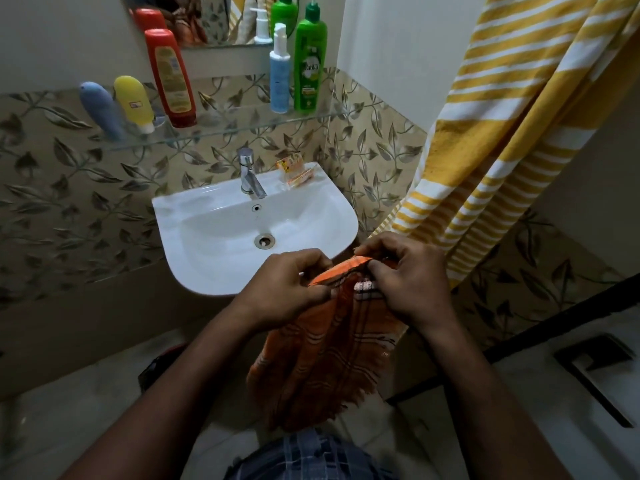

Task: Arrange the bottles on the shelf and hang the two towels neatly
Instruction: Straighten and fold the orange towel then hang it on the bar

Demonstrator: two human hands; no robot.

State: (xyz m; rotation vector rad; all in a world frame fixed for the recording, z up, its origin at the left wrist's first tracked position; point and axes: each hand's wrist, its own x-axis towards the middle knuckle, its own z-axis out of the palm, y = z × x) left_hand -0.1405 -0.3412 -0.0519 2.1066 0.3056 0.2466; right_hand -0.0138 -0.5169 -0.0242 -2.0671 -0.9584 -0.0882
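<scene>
- left grip (287, 285) and right grip (405, 282): both clamped on the top hem of the orange towel (325, 358) with thumb-and-finger pinches. They are close together, just in front of the sink (207, 271).
- Orange towel: looks thin, light and fully limp. It hangs bunched below the pinches, fringe at the bottom, and will likely sag anywhere unsupported.
- Best hold, my read: slide the pinches apart along the hem to the corners so it spreads flat. Slip risk is low, but the fringe could snag.
- yellow striped towel (519, 133): hanging in folds just right of the right grip. Looks thicker, probably heavier.
- Bottles stand on the glass shelf (242, 126) above the sink.
</scene>
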